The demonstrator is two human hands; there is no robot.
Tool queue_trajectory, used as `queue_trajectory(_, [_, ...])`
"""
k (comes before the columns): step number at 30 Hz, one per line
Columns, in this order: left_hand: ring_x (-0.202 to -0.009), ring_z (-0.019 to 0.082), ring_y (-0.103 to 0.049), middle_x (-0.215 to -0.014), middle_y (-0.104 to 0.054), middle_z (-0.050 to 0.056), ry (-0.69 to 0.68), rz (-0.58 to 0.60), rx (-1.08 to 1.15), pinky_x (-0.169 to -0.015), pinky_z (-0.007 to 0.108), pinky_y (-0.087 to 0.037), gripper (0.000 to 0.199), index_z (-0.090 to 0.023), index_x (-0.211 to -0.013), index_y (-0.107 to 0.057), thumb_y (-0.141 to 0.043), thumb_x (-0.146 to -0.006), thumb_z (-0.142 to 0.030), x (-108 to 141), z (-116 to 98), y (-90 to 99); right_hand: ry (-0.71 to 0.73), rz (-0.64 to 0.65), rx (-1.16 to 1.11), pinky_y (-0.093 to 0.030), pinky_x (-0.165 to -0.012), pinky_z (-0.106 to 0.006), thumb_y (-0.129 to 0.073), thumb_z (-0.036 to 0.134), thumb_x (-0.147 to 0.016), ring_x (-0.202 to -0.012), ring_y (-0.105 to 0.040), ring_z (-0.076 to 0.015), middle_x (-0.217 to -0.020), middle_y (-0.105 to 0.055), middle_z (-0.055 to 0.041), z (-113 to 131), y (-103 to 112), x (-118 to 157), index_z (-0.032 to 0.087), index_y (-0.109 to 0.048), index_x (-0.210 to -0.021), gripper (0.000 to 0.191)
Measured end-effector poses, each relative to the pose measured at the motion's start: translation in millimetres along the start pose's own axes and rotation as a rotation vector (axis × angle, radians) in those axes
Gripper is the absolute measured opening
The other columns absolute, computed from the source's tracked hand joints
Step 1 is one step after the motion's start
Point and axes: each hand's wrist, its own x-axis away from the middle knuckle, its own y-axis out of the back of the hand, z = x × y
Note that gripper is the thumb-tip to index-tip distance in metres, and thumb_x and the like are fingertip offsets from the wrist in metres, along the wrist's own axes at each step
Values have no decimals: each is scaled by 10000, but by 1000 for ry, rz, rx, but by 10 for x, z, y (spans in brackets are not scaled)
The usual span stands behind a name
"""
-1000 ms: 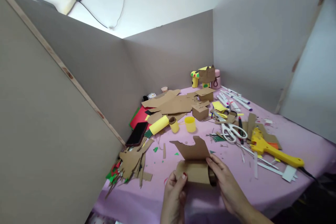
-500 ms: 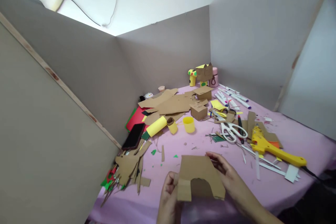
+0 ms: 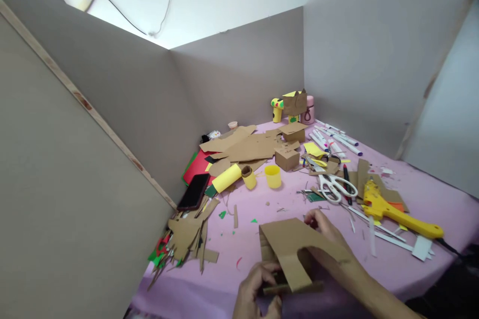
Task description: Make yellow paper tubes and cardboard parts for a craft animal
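One folded cardboard piece with an arched cutout is held up in front of you, over the near part of the desk. Your left hand has its grip clamped on the piece's lower left edge, fingers above and thumb beneath. Your right hand is at its far right side, partly hidden behind it, so I cannot tell whether that grip is closed. Ahead of you stand a yellow paper ring and a small cardboard box. On your left, a phone lies beside cardboard scraps; on your right lie white-handled scissors and a yellow glue gun.
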Motion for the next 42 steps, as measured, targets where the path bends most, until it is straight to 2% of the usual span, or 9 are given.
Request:
queue_trajectory(11, [-750, 224, -584, -742, -626, 80, -104, 30, 110, -684, 320, -430, 404, -199, -627, -539, -518, -748, -584, -4, 53, -64, -84, 281, -357, -462, -570, -285, -660, 268, -603, -631, -615, -199, -694, -691, -10, -15, -127, 71, 186, -611, -803, 222])
queue_trajectory(17, [-1037, 228, -524, -1107, -568, 89, 87, -438, -108, -895, 366, -413, 300, -223, -1013, -554, -641, -731, -280, -152, -79, 81, -84, 325, -436, -482, -630, -327, -708, 283, -603, -673, -640, -225, -734, -703, -32, 136, -145, 101, 184, -643, -813, 241])
queue_trajectory(19, [-1207, 255, -434, -1284, -516, 108, 51, -358, -204, -1007, 393, -326, 449, -225, -1128, -573, -663, -688, -218, -304, -127, 123, -63, 326, -423, -486, -670, -340, -710, 320, -605, -741, -642, -244, -782, -705, -45, 167, -128, 122, 193, -641, -844, 279])
queue_trajectory(21, [-1005, 244, -588, -1019, -678, 83, 71, -264, -172, -915, 362, -415, 186, -205, -895, -686, -613, -723, -201, -452, -141, 154, -58, 322, -387, -486, -668, -331, -690, 351, -642, -753, -640, -238, -778, -697, -39, 149, -92, 120, 196, -627, -858, 273])
queue_trajectory(24, [-788, 229, -627, -796, -694, 62, 91, -364, -130, -734, 336, -482, 196, -178, -836, -666, -519, -820, -307, -574, -100, 207, -54, 225, -293, -483, -619, -304, -614, 382, -739, -690, -636, -208, -739, -680, -24, 42, 2, 59, 191, -600, -899, 249])
queue_trajectory(32, [-1019, 217, -540, -1053, -614, 71, 28, -758, -105, -910, 321, -385, 223, -209, -1012, -543, -453, -877, -362, -413, -98, 395, 100, 23, 165, -453, -841, -412, -500, 371, -819, -1000, -602, -304, -1064, -677, -113, -71, 81, -40, 200, -592, -1104, 344])
queue_trajectory(37, [-947, 215, -544, -924, -630, 44, -96, -812, -174, -851, 287, -393, 136, -221, -925, -580, -498, -860, -306, -320, -178, 366, 158, -114, 440, -461, -766, -462, -449, 467, -812, -794, -619, -306, -1010, -624, -150, 63, 88, 59, 171, -595, -1138, 464])
queue_trajectory(39, [-898, 213, -546, -842, -632, 32, -105, -808, -207, -824, 278, -390, 96, -224, -841, -598, -524, -844, -285, -280, -181, 313, 70, -35, 272, -482, -645, -392, -411, 541, -819, -677, -605, -258, -914, -633, -124, 160, 78, 112, 164, -609, -1070, 494])
queue_trajectory(42, [-864, 207, -552, -792, -638, 23, -115, -812, -240, -811, 265, -385, 57, -227, -783, -611, -575, -811, -262, -234, -211, 212, -128, 360, -197, -469, -537, -290, -463, 590, -800, -578, -583, -186, -793, -646, -53, 313, -11, 219, 184, -582, -1086, 510])
